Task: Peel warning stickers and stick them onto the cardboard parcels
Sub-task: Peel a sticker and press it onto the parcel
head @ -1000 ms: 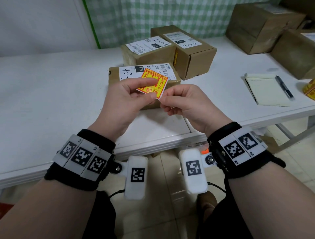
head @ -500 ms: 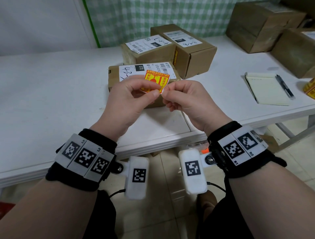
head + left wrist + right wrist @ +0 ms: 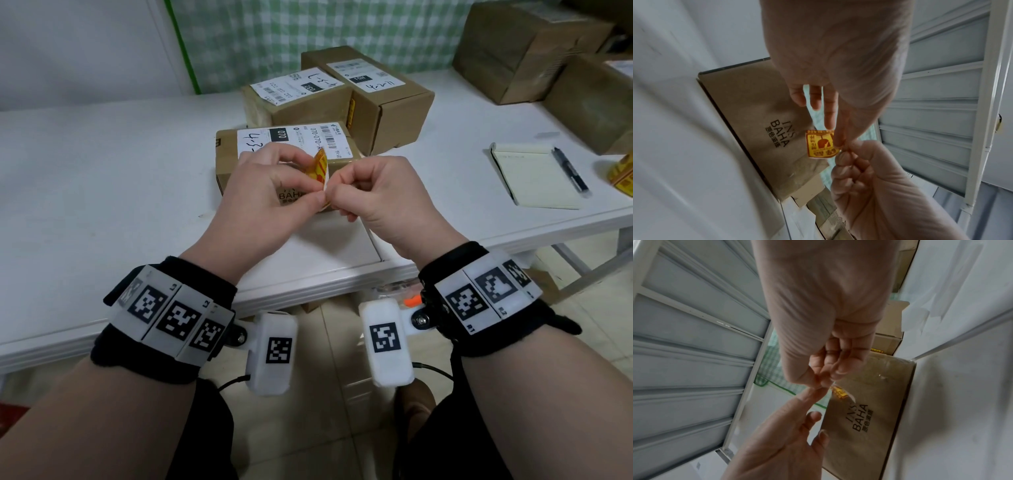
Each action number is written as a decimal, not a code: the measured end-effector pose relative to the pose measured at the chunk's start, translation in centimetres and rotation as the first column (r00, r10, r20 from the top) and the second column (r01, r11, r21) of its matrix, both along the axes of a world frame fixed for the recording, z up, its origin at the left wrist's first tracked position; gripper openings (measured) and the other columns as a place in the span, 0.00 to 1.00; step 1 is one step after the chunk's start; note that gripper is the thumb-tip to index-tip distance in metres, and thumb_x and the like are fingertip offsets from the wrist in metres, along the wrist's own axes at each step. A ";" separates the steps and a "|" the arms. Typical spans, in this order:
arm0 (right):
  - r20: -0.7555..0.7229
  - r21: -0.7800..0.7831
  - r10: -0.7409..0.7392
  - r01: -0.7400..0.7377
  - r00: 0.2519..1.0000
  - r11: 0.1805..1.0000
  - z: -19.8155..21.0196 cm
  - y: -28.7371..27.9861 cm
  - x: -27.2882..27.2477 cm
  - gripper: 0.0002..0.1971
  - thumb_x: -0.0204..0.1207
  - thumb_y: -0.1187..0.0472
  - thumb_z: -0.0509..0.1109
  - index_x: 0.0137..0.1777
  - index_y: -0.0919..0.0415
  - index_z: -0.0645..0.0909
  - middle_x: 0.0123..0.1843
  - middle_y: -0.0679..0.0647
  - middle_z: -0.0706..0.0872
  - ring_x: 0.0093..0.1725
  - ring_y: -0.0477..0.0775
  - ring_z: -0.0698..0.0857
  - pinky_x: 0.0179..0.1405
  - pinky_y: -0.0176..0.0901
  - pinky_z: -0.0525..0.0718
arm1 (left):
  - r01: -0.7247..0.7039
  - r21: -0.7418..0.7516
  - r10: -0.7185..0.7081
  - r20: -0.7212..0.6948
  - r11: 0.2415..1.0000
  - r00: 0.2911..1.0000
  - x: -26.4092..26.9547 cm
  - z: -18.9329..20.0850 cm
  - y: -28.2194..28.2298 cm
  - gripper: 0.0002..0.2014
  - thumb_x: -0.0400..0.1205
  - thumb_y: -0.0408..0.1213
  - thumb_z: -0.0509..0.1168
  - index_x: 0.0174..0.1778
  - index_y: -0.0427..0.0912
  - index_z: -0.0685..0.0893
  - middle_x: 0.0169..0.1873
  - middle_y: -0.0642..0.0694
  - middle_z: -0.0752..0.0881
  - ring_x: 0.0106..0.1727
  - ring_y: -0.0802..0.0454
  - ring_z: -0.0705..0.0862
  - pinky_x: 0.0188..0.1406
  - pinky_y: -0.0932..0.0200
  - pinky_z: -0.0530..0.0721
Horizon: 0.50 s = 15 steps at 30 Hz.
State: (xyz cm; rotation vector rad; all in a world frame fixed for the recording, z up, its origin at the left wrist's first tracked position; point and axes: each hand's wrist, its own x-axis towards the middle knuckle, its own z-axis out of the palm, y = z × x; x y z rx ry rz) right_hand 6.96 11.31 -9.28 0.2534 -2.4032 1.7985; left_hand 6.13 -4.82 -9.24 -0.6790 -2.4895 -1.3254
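Observation:
A yellow and red warning sticker (image 3: 319, 168) on white backing is held edge-on above the table's front. My left hand (image 3: 274, 192) pinches it between thumb and forefinger, and in the left wrist view the sticker (image 3: 821, 143) shows its printed face. My right hand (image 3: 373, 192) pinches the sticker's near corner, other fingers curled; the right wrist view shows only a sliver of the sticker (image 3: 839, 392). Just behind the hands lies a flat cardboard parcel (image 3: 236, 161) with a white shipping label. Two more labelled parcels (image 3: 298, 99) (image 3: 380, 92) stand behind it.
A yellow notepad (image 3: 534, 178) with a black pen (image 3: 570, 171) lies on the white table (image 3: 102, 178) at the right. Larger cardboard boxes (image 3: 513, 48) stand at the back right. A yellow sticker roll (image 3: 621, 174) peeks in at the right edge.
The sticker has turned from face-up to edge-on between my hands. Both hands have drawn closer together, and my right fingers now pinch its near corner.

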 end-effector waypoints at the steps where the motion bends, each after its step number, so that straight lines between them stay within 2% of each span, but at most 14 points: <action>1: -0.009 0.035 -0.003 0.003 1.000 0.999 0.0 0.1 0.0 0.06 0.69 0.69 0.71 0.33 0.59 0.86 0.29 0.58 0.82 0.29 0.48 0.78 0.29 0.36 0.78 | 0.003 -0.009 -0.002 0.006 1.000 1.000 0.0 0.0 0.0 0.04 0.70 0.48 0.68 0.36 0.65 0.84 0.49 0.62 0.80 0.62 0.53 0.74 0.62 0.57 0.71; 3: -0.022 0.091 -0.003 0.005 1.000 0.996 0.0 0.1 0.1 0.05 0.68 0.68 0.72 0.33 0.60 0.87 0.30 0.58 0.82 0.30 0.48 0.78 0.30 0.36 0.79 | 0.006 -0.011 -0.006 0.017 1.000 1.000 0.1 0.0 0.1 0.03 0.70 0.49 0.67 0.34 0.64 0.84 0.46 0.64 0.80 0.61 0.54 0.75 0.60 0.60 0.71; 6: -0.027 0.123 0.008 -0.004 1.000 0.992 0.1 0.2 0.1 0.05 0.68 0.68 0.73 0.33 0.59 0.86 0.29 0.55 0.82 0.31 0.47 0.77 0.32 0.36 0.78 | 0.011 -0.004 -0.011 0.016 1.000 1.000 0.1 -0.1 0.2 0.05 0.70 0.47 0.67 0.32 0.65 0.83 0.42 0.63 0.81 0.58 0.55 0.76 0.57 0.58 0.71; 9: -0.013 0.105 0.020 -0.019 1.000 0.994 0.0 0.3 0.1 0.08 0.68 0.69 0.73 0.31 0.57 0.85 0.27 0.52 0.80 0.30 0.47 0.77 0.30 0.35 0.78 | 0.022 0.010 -0.022 0.012 1.000 1.000 0.0 -0.2 0.4 0.05 0.71 0.45 0.67 0.32 0.61 0.84 0.39 0.62 0.82 0.50 0.65 0.76 0.54 0.58 0.71; 11: 0.008 0.067 0.037 -0.038 0.999 0.997 0.0 0.5 0.1 0.10 0.69 0.70 0.72 0.30 0.57 0.84 0.27 0.53 0.80 0.28 0.47 0.77 0.28 0.34 0.78 | 0.042 0.025 -0.043 0.016 0.999 0.999 -0.1 -0.3 0.4 0.03 0.71 0.42 0.68 0.32 0.56 0.85 0.37 0.62 0.83 0.43 0.70 0.78 0.50 0.62 0.71; 13: 0.037 0.009 0.058 -0.058 0.998 0.998 -0.1 0.6 0.1 0.09 0.68 0.70 0.72 0.30 0.58 0.84 0.25 0.51 0.82 0.27 0.46 0.78 0.27 0.33 0.78 | 0.077 0.075 -0.081 0.049 0.994 0.996 -0.1 -0.2 0.4 0.04 0.71 0.39 0.68 0.32 0.51 0.86 0.36 0.59 0.84 0.39 0.68 0.80 0.45 0.68 0.72; 15: 0.070 -0.052 0.079 -0.075 0.994 0.996 0.0 0.6 0.1 0.05 0.65 0.67 0.71 0.30 0.60 0.83 0.23 0.47 0.82 0.25 0.44 0.79 0.26 0.33 0.78 | 0.099 0.150 -0.116 0.109 0.984 0.987 0.0 -0.2 0.5 0.04 0.71 0.37 0.69 0.31 0.48 0.86 0.35 0.51 0.86 0.39 0.61 0.83 0.44 0.63 0.78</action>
